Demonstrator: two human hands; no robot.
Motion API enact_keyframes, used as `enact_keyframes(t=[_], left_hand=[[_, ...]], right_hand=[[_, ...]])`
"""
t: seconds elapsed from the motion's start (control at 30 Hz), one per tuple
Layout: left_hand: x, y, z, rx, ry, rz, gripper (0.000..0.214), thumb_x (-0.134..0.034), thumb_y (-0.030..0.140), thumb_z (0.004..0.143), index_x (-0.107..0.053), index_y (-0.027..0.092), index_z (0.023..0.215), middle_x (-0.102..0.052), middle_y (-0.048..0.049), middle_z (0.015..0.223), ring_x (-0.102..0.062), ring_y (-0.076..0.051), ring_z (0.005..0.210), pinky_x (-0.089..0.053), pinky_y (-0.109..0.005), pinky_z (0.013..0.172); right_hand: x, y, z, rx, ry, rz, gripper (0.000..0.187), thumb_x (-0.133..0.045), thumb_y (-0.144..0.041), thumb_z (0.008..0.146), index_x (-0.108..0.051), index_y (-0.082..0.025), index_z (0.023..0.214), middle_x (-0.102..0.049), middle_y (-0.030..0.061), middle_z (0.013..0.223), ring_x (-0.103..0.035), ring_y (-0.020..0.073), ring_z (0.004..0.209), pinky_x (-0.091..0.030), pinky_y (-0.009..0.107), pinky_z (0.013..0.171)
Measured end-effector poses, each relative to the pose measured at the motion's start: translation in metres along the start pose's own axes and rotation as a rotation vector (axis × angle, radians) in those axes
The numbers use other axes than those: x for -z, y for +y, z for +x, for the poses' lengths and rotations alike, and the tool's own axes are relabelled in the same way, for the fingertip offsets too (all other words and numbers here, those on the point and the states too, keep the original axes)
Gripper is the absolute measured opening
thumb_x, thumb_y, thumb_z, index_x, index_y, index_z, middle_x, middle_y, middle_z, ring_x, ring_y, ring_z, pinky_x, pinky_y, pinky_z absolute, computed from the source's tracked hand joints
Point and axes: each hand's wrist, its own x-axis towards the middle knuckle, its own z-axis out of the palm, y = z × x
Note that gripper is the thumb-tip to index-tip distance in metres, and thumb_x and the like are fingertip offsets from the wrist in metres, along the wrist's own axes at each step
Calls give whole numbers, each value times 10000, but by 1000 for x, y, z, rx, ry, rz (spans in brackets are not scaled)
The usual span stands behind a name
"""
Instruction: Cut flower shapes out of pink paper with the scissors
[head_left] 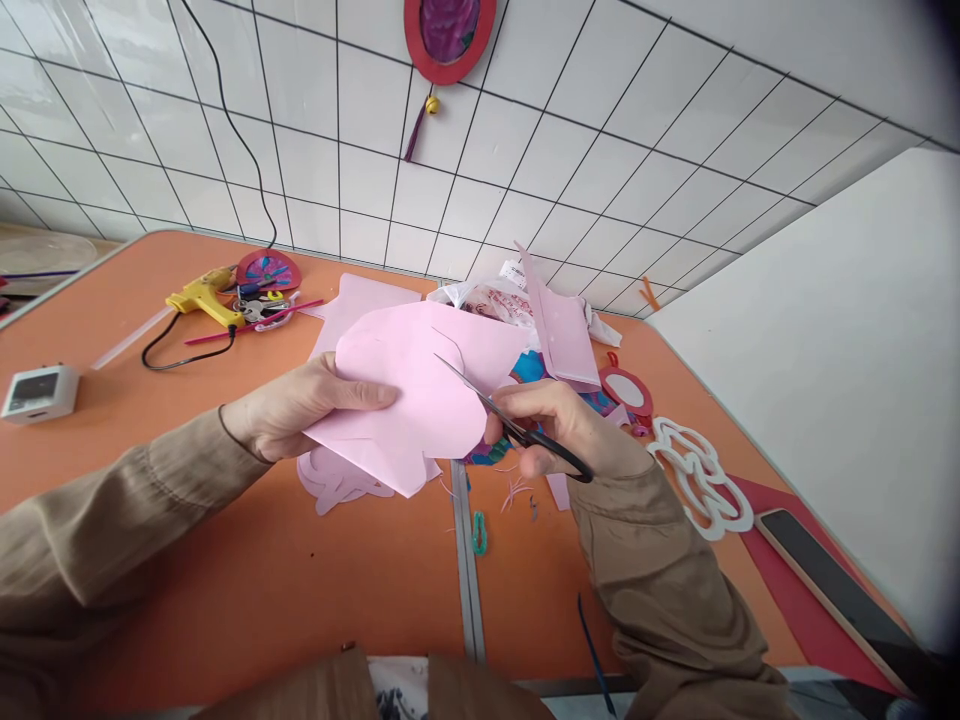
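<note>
- Got left hand (311, 405) at left edge of pink sheet (394, 385), forearm slanting in from near left, wrist roughly straight
- Clamping sheet with that hand, thumb laid flat on top and pointing right, other fingers tucked underneath, mostly hidden
- Got right hand (559, 420) at right side of sheet, forearm slanting in from near right, fingers curled
- Gripping black scissors (555, 447) in right hand, closed round the handles, tip pointing far left over sheet
- Can see one blade on top of sheet, can't tell how wide blades stand
- Holding sheet above middle of orange table (262, 570), between both hands, far end of metal seam (466, 590) hidden behind it
- Can see crumpled white plastic bag (491, 300) with red print, far side behind sheet, can't tell contents
- Can see folded pink piece (571, 345) tilted up just right of bag
- Can see pink offcuts (341, 485) below near left edge of sheet, teal clip (479, 533) near, just right of seam
- Can see yellow glue gun (206, 298) far left, white box (41, 392) left
- Can see white cutout (701, 480) right, dark phone (832, 590) on red sheet (784, 565) near right
- Can see red oval ornament (450, 75) on far tiled wall (300, 170)
</note>
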Motion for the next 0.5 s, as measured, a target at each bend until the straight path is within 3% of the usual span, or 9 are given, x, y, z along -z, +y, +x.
enact_keyframes(t=[0.17,0.5], left_hand=[[0,0,0,8,7,32,305,-799,125,752,-769,117,1055,-785,-157,1043,-772,-281,746,-647,-396,752],[-1,0,1,12,19,-2,231,-793,99,759,-782,110,989,-801,-126,863,-763,-235,690,-642,-272,598]], right_hand=[[0,0,0,6,8,4,598,-717,-705,709,-686,-110,756,-503,-4,644,-400,75,514,-295,230,442],[-4,-3,2,19,23,-13,646,-634,-762,735,-646,-116,760,-471,-10,639,-382,78,514,-294,241,454]])
